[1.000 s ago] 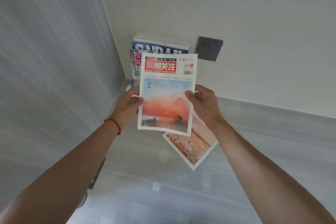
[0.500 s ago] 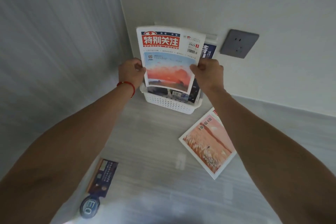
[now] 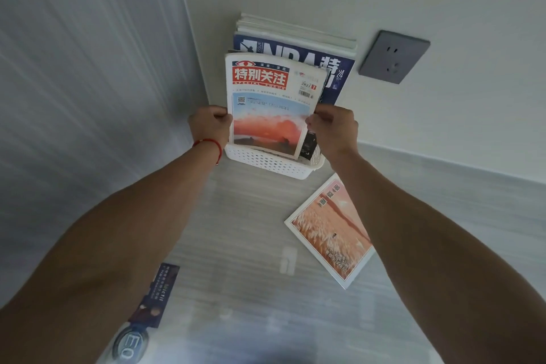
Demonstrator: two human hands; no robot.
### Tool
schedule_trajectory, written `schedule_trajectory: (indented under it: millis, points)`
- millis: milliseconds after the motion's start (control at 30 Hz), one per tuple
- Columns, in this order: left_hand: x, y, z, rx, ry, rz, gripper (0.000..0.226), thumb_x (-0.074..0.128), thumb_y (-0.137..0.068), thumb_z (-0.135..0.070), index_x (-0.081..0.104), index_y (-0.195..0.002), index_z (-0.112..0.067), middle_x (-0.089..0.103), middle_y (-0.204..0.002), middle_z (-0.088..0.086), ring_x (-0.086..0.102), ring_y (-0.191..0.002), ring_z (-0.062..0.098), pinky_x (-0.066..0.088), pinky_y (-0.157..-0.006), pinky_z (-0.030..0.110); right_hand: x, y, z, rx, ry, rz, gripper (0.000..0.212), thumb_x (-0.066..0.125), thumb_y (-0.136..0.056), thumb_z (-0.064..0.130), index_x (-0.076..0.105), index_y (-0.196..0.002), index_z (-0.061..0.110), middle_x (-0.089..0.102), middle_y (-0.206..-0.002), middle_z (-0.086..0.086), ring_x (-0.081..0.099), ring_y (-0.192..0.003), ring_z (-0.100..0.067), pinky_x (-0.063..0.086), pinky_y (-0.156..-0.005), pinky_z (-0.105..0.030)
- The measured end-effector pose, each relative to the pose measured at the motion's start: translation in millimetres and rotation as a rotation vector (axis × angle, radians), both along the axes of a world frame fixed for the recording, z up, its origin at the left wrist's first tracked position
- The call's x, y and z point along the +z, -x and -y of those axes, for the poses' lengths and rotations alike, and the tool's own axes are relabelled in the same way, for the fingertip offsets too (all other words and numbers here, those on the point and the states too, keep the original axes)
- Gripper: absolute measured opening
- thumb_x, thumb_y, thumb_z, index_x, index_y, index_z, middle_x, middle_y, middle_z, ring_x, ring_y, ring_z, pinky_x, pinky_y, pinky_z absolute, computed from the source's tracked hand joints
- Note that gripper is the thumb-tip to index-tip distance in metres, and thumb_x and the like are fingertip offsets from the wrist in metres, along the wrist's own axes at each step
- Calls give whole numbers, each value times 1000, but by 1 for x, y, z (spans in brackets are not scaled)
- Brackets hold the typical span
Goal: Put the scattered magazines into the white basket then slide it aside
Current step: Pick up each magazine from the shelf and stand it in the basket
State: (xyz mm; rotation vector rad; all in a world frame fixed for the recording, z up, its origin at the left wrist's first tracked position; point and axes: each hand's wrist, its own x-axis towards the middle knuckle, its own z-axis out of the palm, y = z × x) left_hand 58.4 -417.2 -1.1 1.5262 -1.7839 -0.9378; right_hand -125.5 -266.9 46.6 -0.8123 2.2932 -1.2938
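A white perforated basket (image 3: 271, 164) stands on the floor in the corner, against the far wall. Several magazines stand upright in it, the rear one a blue magazine (image 3: 334, 68). At the front is a magazine with a red title and sunset cover (image 3: 269, 115), its lower edge inside the basket. My left hand (image 3: 210, 125) grips its left edge and my right hand (image 3: 332, 127) grips its right edge. One more magazine with a pink reed cover (image 3: 332, 230) lies flat on the floor, right of the basket and partly under my right forearm.
A grey wall socket (image 3: 394, 57) sits on the far wall right of the basket. A panelled wall (image 3: 88, 97) runs along the left. A dark blue leaflet (image 3: 155, 295) and a round badge (image 3: 130, 344) lie on the floor near my left forearm.
Both hands carried the sunset magazine from above the floor to the basket and lowered its bottom edge into the basket, in front of the standing magazines.
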Motion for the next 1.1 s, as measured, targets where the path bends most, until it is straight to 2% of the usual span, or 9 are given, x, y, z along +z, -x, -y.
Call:
schedule_trajectory:
  millis: [167, 300, 367, 400, 467, 567, 667, 900, 1100]
  points:
    - [8, 7, -2, 144, -182, -165, 22, 73, -89, -4, 66, -109, -12, 75, -113, 3, 70, -105, 20, 62, -91, 36, -4, 4, -36, 24, 11, -86, 23, 65, -95, 5, 78, -103, 22, 75, -106, 11, 69, -94, -7, 55, -85, -15]
    - [14, 0, -50, 204, 37, -142, 26, 68, -86, 2, 58, -99, -18, 67, -104, 0, 66, -95, 18, 52, -68, 19, -31, 11, -107, -71, -49, -325, 23, 58, -98, 1, 76, -103, 15, 76, -107, 0, 69, -95, -13, 48, -77, -12]
    - [4, -3, -93, 57, 157, -65, 31, 60, -82, 10, 61, -99, -15, 66, -103, 5, 63, -91, 20, 52, -73, 25, -58, 15, -146, -72, -266, -299, 28, 53, -100, 7, 71, -121, 14, 70, -126, -7, 67, -114, -25, 54, -85, -28]
    - [-3, -1, -116, -107, 161, -36, 32, 56, -81, 12, 65, -99, -13, 67, -103, 6, 64, -94, 22, 55, -79, 30, -72, 14, -163, -5, -426, -251, 36, 54, -101, 13, 63, -135, 16, 60, -141, -9, 57, -130, -28, 53, -99, -39]
    - [-18, 5, -159, -472, 53, 125, 32, 57, -86, 10, 71, -104, -12, 71, -108, 4, 65, -104, 20, 54, -94, 31, -94, 7, -195, 206, -722, -206, 55, 52, -103, 35, 39, -155, 23, 31, -162, -10, 27, -151, -32, 34, -119, -54]
    - [-37, 16, -204, -677, -53, 364, 33, 66, -92, -6, 69, -123, -14, 68, -125, 4, 59, -123, 20, 46, -103, 24, -117, -9, -231, 420, -838, -297, 77, 42, -102, 58, 10, -162, 22, -4, -169, -16, -5, -157, -40, 16, -126, -58]
    - [-47, 23, -237, -719, -81, 469, 40, 63, -93, -19, 59, -132, -10, 57, -136, 10, 50, -130, 29, 47, -108, 40, -126, -21, -256, 489, -822, -356, 87, 43, -100, 62, 0, -164, 23, -17, -169, -21, -13, -156, -45, 9, -128, -55]
    - [-59, 27, -289, -651, 56, 799, 46, 55, -100, -29, 40, -143, -20, 43, -143, 8, 44, -130, 30, 45, -103, 43, -118, -13, -295, 686, -648, -361, 94, 69, -93, 47, 12, -164, 26, -13, -172, -14, -13, -158, -37, 9, -130, -49]
    - [-54, 33, -292, -392, -388, 417, 38, 63, -98, -17, 51, -134, -9, 61, -129, 16, 62, -116, 36, 54, -98, 46, -110, 8, -324, 806, -463, -253, 77, 77, -86, 37, 43, -153, 22, 17, -170, 3, 8, -160, -18, 24, -127, -38]
